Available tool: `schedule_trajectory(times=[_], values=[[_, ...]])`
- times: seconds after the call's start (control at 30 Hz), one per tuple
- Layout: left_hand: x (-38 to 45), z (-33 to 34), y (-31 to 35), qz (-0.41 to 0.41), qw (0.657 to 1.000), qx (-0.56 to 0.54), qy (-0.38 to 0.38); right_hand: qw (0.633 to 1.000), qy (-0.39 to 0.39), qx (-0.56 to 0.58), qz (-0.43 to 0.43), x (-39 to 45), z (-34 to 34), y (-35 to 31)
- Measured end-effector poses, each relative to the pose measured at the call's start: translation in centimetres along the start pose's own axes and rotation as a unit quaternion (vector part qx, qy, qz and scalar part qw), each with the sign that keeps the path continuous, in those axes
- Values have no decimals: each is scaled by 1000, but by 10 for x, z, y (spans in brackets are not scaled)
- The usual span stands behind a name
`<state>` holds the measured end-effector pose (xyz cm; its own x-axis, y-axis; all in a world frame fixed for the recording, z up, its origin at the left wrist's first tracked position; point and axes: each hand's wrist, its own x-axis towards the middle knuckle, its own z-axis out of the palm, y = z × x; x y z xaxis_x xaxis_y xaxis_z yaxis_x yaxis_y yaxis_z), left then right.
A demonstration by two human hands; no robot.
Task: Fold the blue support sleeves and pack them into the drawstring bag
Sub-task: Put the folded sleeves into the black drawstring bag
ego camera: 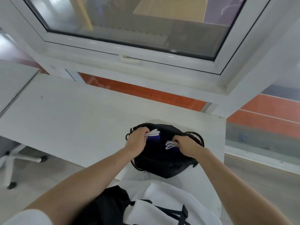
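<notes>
**Sleeves going into the bag**

One white flat-topped table (73, 111) carries the work; on its near right end lies one black soft fabric drawstring bag (164, 161), mouth turned up towards me; inside that mouth I count two blue support sleeves with white strap loops, the left sleeve (154, 136) under my left hand (137, 141), the right sleeve (174, 147) under my right hand (189, 147); both hands are curled and pinching, each on its own sleeve, pressing it into the opening; two black cord loops (197, 138) trail at the bag's sides. My worry: the bag is limp, so its mouth may collapse and a fold spring open; a white loop could also snag on the cord.
</notes>
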<state>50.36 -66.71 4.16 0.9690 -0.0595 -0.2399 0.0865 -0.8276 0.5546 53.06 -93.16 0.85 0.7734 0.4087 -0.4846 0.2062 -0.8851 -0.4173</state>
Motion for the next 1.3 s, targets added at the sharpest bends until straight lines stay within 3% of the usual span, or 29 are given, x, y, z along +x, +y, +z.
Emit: schedule_trajectory(times=[0.13, 0.37, 0.57, 0.63, 0.7, 0.73, 0.87, 0.93, 1.1, 1.3], values=[[3, -1, -1, 23, 999, -2, -22, 999, 23, -37, 21, 1, 6, 1], [6, -3, 4, 68, 996, -24, -44, 986, 100, 123, -61, -9, -3, -43], [5, -9, -3, 111, 991, -20, -74, 978, 151, 129, -59, 2, 11, -61], [7, -12, -14, 94, 995, 37, -25, 976, 146, 156, -30, 0, 16, -61], [10, -16, -25, 17, 997, 57, 44, 969, 155, 192, -7, -3, 20, -60], [12, -17, -29, -37, 997, 49, 43, 966, 158, 206, 1, -4, 22, -60], [22, -16, -39, -157, 979, -34, -124, 965, 131, 225, 24, -2, 26, -62], [25, -16, -40, -149, 979, -28, -135, 965, 119, 229, 40, 2, 27, -64], [20, -29, -32, -115, 989, -58, -73, 970, 129, 193, 73, 17, 32, -64], [12, -48, -27, -74, 985, -141, -63, 986, 53, 116, 111, 38, 43, -68]])
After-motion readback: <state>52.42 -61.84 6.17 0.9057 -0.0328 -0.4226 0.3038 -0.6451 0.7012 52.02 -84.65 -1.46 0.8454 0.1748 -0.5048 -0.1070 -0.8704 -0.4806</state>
